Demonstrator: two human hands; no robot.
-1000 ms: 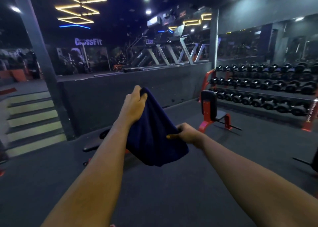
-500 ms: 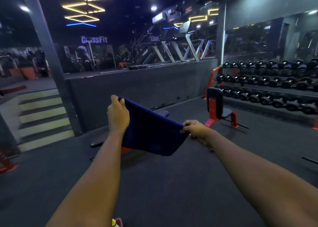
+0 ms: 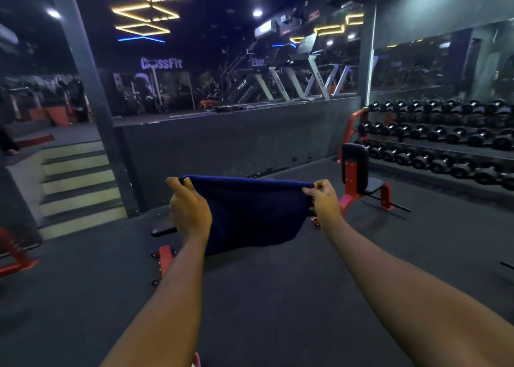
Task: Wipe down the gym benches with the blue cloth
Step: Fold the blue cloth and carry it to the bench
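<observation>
The dumbbell rack [image 3: 445, 138] stands beyond and well right of the flat bench [image 3: 164, 229] (black pad, red feet). In front of that bench, hiding most of it, the blue cloth [image 3: 250, 211] hangs stretched in the air. The left hand [image 3: 189, 211] grips its upper left corner and the right hand [image 3: 322, 200] pinches the upper right one.

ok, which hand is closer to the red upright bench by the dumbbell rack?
Right. The right hand pinches a corner of the blue cloth just left of the red upright bench; the left hand grips the far corner, across the cloth from it.
</observation>
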